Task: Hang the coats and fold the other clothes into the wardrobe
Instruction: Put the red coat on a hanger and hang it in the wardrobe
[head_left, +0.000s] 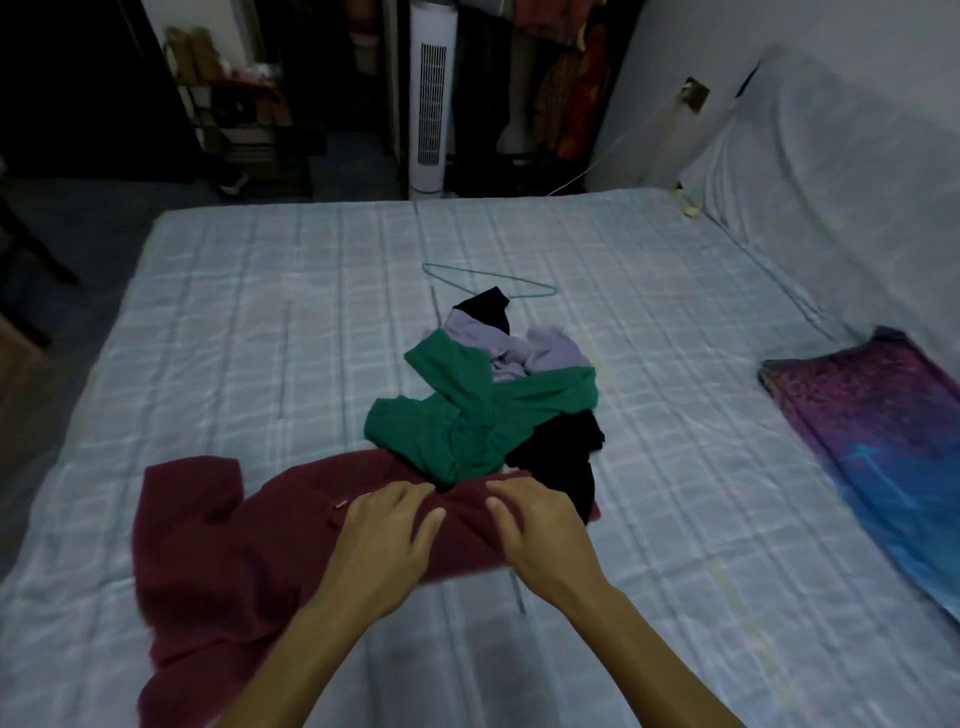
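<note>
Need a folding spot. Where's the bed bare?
Bare: the bed from its left edge to the pile; the far strip beyond the hanger; the right strip between pile and blanket. Crowded: centre, where the green top lies over the maroon garment that the left hand and right hand grip.

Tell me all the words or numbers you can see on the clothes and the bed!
None can be read.
The small pale tag on the maroon garment is too small and blurred to read.
The purple and blue cloth shows only a pattern, no letters I can make out.
</note>
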